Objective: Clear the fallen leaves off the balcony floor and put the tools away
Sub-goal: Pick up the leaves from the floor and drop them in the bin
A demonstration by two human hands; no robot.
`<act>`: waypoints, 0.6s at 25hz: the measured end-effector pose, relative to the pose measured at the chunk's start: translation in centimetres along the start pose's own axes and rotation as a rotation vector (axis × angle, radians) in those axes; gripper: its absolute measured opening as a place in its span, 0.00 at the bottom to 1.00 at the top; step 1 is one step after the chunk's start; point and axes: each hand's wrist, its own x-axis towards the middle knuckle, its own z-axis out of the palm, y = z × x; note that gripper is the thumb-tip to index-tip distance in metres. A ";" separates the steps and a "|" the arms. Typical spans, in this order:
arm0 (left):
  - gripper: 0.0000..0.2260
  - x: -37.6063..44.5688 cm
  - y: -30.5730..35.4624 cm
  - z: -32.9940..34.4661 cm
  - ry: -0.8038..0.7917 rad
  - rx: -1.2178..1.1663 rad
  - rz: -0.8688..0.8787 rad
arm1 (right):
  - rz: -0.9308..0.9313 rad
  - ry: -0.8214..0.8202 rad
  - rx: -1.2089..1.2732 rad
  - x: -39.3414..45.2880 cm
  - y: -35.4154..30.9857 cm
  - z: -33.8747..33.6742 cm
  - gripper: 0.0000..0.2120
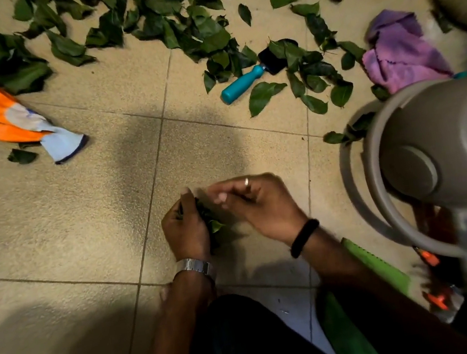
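Green fallen leaves [169, 12] lie scattered across the far part of the tiled balcony floor [77, 201]. My left hand [185, 230] grips a small bunch of leaves [213, 224] low over the floor. My right hand [256, 203] is beside it, fingers curled toward the bunch; it is blurred, and I cannot tell whether it holds a leaf. A hand trowel with a teal handle [242, 85] lies among the leaves, its dark blade partly covered. An orange and white work glove [11, 117] lies at the left.
A purple cloth [402, 55] is crumpled at the right. A grey bucket [447, 143] with a loop handle stands at the right edge, close to the camera. A green flat object [378, 267] and orange-handled tools [432, 261] lie at the lower right.
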 end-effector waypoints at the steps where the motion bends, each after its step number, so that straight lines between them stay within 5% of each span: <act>1: 0.22 0.4 0.1 -0.5 0.029 -0.002 -0.014 | -0.038 0.034 -0.132 1.2 -0.2 -1.5 0.11; 5: 0.21 0.6 1.1 -0.8 0.038 -0.040 -0.036 | -0.021 0.277 -0.617 10.6 0.1 -7.5 0.17; 9: 0.20 0.2 0.6 -1.1 -0.005 -0.028 -0.004 | -0.047 0.174 -1.057 15.5 3.9 -8.9 0.16; 12: 0.18 -0.5 1.2 -1.0 -0.090 -0.071 -0.029 | -0.074 0.194 -1.006 13.9 4.4 -8.3 0.12; 15: 0.15 -0.7 1.4 -0.7 -0.158 -0.115 -0.010 | -0.121 0.249 -0.656 8.9 3.2 -5.0 0.08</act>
